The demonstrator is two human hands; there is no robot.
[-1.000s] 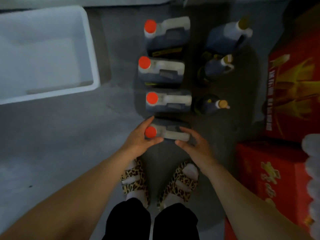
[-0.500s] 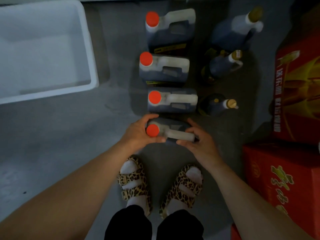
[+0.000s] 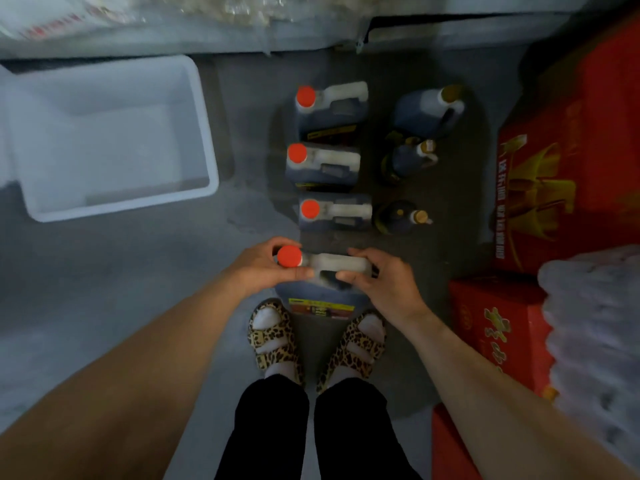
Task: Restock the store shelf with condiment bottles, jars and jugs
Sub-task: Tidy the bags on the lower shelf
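A dark sauce jug point(image 3: 325, 296) with a red cap and a pale handle is held just above my feet. My left hand point(image 3: 258, 271) grips its neck by the cap. My right hand point(image 3: 384, 282) holds the far end of its handle. Three more red-capped jugs stand in a row on the floor beyond it: the nearest point(image 3: 334, 214), the middle one point(image 3: 322, 166) and the farthest point(image 3: 330, 110). To their right stand three dark bottles with gold caps: a near one point(image 3: 398, 218), a middle one point(image 3: 408, 159) and a large far one point(image 3: 426, 112).
A white plastic tub point(image 3: 114, 133) sits on the grey floor at the left. Red cartons point(image 3: 571, 161) are stacked along the right, with a pale wrapped bundle point(image 3: 595, 327) over the nearer carton point(image 3: 498, 327). A low shelf edge point(image 3: 207, 43) runs along the top.
The jug between my hands has risen off the floor and come toward my feet, showing its front label. The view has pulled back, showing the shelf edge at the top.
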